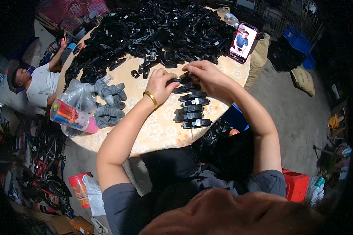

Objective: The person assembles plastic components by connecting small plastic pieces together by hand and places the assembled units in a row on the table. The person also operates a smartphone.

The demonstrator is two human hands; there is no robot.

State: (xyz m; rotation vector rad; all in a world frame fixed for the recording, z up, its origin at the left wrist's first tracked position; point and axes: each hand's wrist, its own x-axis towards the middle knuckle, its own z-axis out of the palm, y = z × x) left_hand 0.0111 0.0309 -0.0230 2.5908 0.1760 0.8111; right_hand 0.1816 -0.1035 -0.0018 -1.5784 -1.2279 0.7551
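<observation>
My left hand (159, 82), with a gold bangle at its wrist, is closed on a small black plastic part (174, 81), its thumb along the near side. My right hand (204, 73) is bent over the same spot from the right, thumb and fingers pinched together at the part's far end; its fingertips partly hide what they grip. Just below the hands, a column of several similar black plastic parts (192, 106) lies side by side, running toward the table's near edge. A few loose black pieces (146, 72) lie beyond my left hand.
A large heap of black parts (161, 31) covers the table's far side. A phone (243, 42) stands at the right edge. Grey gloves (110, 102), a plastic bag (76, 95) and a tub of pens (72, 117) sit on the left. Another person (43, 86) sits beyond.
</observation>
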